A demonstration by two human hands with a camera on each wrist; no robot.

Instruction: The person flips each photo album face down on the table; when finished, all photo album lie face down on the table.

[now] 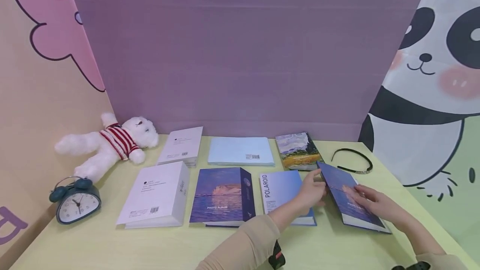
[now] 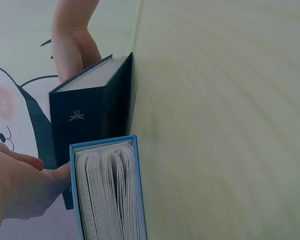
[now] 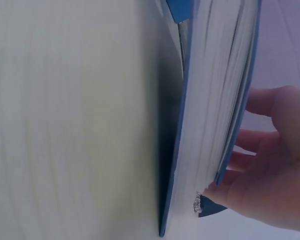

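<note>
A purple-blue photo album (image 1: pixel 350 197) lies at the right of the table in the head view. My right hand (image 1: pixel 371 203) rests on its front cover with the fingers spread. In the right wrist view, that hand (image 3: pixel 277 150) touches the cover beside the thick white pages (image 3: pixel 205 120). My left hand (image 1: pixel 311 193) is at the album's left edge, above a blue POLAROID album (image 1: pixel 277 191). From the left wrist, the dark spine (image 2: pixel 80 125) shows beyond the POLAROID album's page block (image 2: pixel 107 190); the left fingertips (image 2: pixel 35 162) reach that spine, partly hidden.
Behind stand a painted-landscape album (image 1: pixel 298 149), a black headband (image 1: pixel 352 161), a light-blue album (image 1: pixel 240 149) and a white album (image 1: pixel 181 145). In front are another white album (image 1: pixel 155 195) and a sea-cliff photo album (image 1: pixel 221 197). A plush bear (image 1: pixel 116 141) and an alarm clock (image 1: pixel 78 205) sit left.
</note>
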